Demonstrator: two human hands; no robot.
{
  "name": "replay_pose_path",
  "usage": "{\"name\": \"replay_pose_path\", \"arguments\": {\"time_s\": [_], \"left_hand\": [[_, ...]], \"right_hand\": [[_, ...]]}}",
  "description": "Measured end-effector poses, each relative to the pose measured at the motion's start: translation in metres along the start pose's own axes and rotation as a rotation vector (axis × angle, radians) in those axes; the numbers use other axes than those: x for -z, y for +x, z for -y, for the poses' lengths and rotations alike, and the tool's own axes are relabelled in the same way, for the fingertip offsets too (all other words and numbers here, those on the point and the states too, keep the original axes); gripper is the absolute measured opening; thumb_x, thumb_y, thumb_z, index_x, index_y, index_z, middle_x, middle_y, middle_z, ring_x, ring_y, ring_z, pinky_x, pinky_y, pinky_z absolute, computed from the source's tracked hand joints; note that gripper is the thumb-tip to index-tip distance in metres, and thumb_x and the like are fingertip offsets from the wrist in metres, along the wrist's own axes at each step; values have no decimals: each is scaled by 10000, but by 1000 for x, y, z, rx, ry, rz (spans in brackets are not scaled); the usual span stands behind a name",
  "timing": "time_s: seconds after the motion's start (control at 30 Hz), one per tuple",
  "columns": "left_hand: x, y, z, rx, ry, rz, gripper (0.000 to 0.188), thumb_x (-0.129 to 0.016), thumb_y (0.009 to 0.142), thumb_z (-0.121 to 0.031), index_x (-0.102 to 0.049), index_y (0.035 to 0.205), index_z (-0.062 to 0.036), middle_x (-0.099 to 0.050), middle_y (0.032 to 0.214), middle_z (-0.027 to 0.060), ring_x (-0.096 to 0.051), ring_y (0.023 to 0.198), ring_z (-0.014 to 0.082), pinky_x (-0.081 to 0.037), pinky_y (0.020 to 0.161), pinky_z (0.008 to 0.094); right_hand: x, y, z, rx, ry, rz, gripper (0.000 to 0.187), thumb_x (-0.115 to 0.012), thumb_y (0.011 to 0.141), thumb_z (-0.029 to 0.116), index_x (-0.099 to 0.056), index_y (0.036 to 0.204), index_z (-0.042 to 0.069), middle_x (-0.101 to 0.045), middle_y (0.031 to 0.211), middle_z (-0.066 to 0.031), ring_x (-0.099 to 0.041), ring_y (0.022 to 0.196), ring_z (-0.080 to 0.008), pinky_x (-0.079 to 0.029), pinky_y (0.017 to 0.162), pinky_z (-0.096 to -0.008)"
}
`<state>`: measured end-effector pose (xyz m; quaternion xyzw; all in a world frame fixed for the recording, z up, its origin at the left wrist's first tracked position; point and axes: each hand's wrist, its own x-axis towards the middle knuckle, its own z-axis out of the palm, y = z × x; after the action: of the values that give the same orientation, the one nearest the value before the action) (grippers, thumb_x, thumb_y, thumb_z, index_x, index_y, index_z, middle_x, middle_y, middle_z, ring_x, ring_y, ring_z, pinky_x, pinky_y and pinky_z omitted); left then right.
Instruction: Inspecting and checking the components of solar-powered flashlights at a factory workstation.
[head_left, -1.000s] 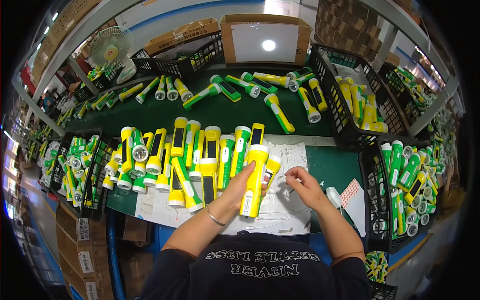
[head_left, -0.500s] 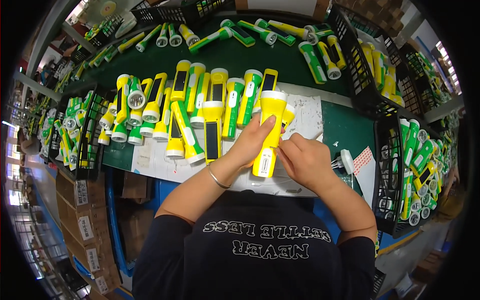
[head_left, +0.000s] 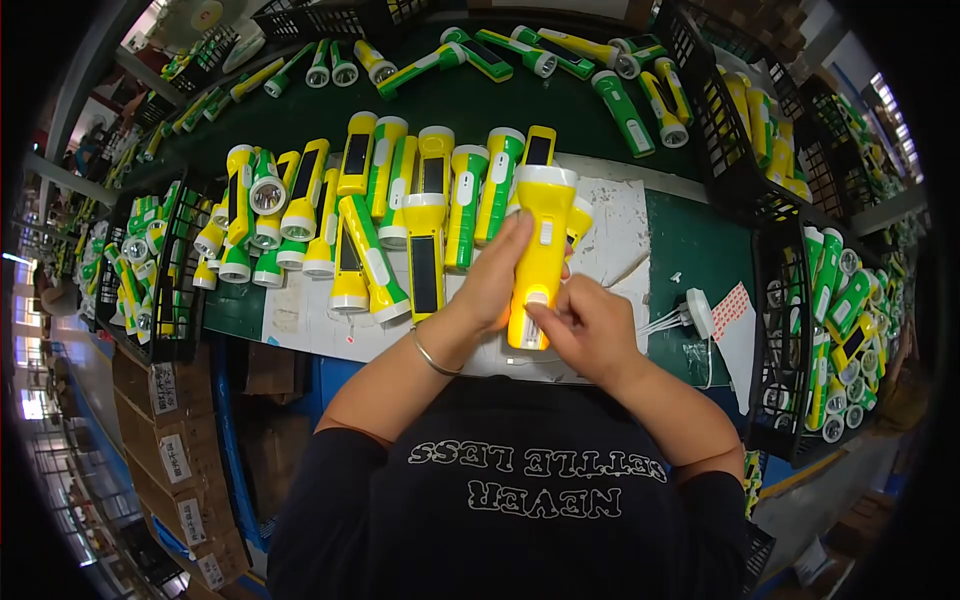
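A yellow flashlight (head_left: 546,205) with a white-rimmed head stands out in front of me, its head pointing away. My left hand (head_left: 498,272) is wrapped round its body from the left. My right hand (head_left: 598,328) has its thumb on the white part near the flashlight's lower end, with its other fingers curled beside the body. An orange glow shows by that lower end, next to my left fingers. Just left of my hands, a yellow flashlight with a dark panel (head_left: 426,270) lies on a white sheet (head_left: 300,315), among several yellow and green flashlights.
Black crates of flashlights stand at the left (head_left: 180,270) and right (head_left: 785,340). More flashlights lie along the far side of the green table (head_left: 520,105). A white plug with cables (head_left: 697,314) and a red-patterned sheet (head_left: 732,310) lie right of my hands. Cardboard boxes (head_left: 145,430) stand lower left.
My right thumb has moved onto the white part at the flashlight's lower end. The flashlight has turned slightly, and a white switch now shows on its body.
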<state>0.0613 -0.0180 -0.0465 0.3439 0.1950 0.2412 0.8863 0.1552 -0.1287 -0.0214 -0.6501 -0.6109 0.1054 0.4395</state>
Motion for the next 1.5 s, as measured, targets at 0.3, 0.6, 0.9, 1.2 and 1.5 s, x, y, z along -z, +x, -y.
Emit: {"name": "replay_pose_path", "arguments": {"time_s": [0.3,0.6,0.9,1.2,1.5], "left_hand": [[-1,-17,-15,74,252,3,333,-502,910,-278,-392,1145,-70,-553,891,63,-561,686,116,-498,587,271],[-8,-31,-40,-326,1448,309,495,-629,797,-236,-398,1182,-27,-586,915,177,-609,793,308,-500,694,358],[11,-61,-92,-91,1914,208,413,-662,710,-202,-523,1066,-47,-605,938,142,-588,853,316,-476,734,386],[22,-50,-65,20,1155,190,650,-687,720,-237,-382,1237,10,-565,1026,177,-571,916,227,-448,802,310],[34,-46,-44,52,892,5,650,-688,753,-214,-353,1254,30,-530,1084,145,-526,988,200,-426,854,291]], "right_hand": [[28,26,-41,-231,439,-47,322,-628,823,121,-399,607,55,-386,588,41,-326,559,-40,-281,477,-231],[68,58,-22,-331,263,479,490,-717,711,332,-566,1103,79,-562,754,-20,-483,624,-74,-382,548,-219],[81,32,-40,-257,400,402,608,-772,572,147,-539,1126,50,-567,996,-5,-223,487,8,-202,438,-154],[32,11,-59,-474,711,274,400,-687,703,51,-533,1072,66,-588,1031,-50,-434,518,-13,-373,478,-178],[-19,-11,-48,-138,-277,457,293,-616,762,299,-610,1003,131,-570,1052,-68,-610,827,-264,-505,692,-377]]}}
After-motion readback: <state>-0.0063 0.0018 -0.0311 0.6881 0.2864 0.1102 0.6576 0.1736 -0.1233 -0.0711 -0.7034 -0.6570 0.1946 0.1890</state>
